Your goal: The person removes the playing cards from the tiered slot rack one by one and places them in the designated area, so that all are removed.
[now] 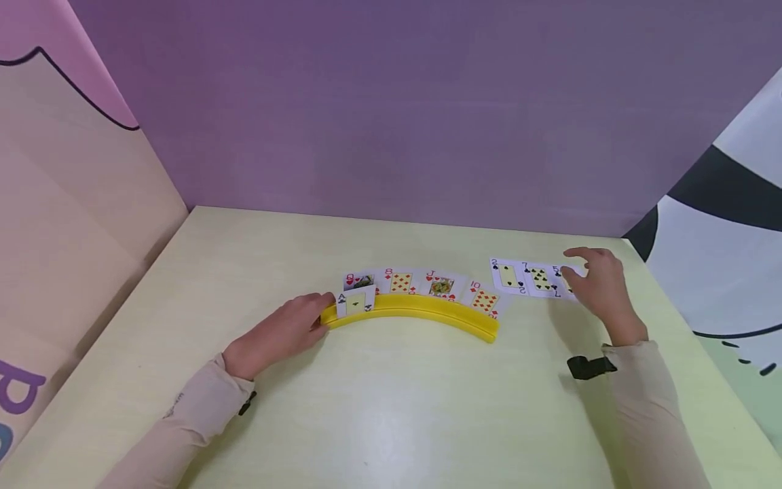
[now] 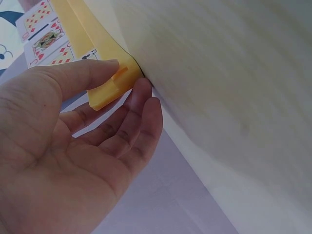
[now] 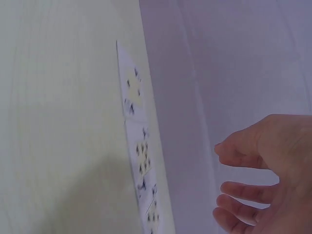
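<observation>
My left hand (image 1: 287, 333) grips the left end of a curved yellow card holder (image 1: 415, 305). In the left wrist view, the thumb presses one face of the holder's end (image 2: 114, 87) and the fingers curl by the other. A black ace (image 1: 356, 303) stands in the holder's front at the left. Behind it are a red face card (image 1: 357, 280), the eight of diamonds (image 1: 400, 281), a red jack (image 1: 441, 285) and the ten of diamonds (image 1: 485, 301). Over the table at right, my right hand (image 1: 595, 288) hovers with loosely bent fingers, holding nothing, near a black five (image 1: 561, 277).
Beside the five lie a black two (image 1: 507, 275) and a black seven (image 1: 540, 278), face up in a row. A purple wall (image 1: 415, 136) rises behind the pale table (image 1: 379, 407); patterned panels (image 1: 73, 204) flank it.
</observation>
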### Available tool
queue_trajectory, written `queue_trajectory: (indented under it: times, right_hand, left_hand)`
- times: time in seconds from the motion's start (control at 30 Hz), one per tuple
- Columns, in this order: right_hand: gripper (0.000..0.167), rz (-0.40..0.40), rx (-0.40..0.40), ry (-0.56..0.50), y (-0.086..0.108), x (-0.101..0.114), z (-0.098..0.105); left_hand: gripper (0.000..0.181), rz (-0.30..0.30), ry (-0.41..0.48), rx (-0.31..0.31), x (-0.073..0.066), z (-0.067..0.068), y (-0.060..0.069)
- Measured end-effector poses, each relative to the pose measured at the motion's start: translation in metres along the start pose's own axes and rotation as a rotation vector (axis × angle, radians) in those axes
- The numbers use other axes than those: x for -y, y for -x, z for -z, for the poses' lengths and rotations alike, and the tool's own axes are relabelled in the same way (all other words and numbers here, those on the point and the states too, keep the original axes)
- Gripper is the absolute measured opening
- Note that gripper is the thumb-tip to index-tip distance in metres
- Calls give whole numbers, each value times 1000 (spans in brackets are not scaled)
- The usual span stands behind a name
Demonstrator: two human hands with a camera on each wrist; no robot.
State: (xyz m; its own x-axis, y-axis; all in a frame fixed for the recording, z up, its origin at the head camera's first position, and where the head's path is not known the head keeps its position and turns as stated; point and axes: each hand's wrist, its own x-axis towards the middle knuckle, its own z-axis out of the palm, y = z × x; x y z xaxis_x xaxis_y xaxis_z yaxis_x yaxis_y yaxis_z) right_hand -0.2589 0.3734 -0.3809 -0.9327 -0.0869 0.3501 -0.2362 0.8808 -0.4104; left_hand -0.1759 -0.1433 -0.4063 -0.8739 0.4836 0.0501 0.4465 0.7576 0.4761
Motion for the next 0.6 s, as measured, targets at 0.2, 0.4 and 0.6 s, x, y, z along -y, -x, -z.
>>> queue_trajectory:
  times: [0.2,0.4,0.6]
  right_hand:
    - [29,56,-21,-31,-3,34,0]
    - [31,69,23,-52,-1,71,2]
    - [28,134,9,-60,2,106,5]
  left_hand:
    - [28,7,0,3,1,0,1]
    - [29,21,5,13,3,1,2]
    - [28,21,4,11,3,1,1]
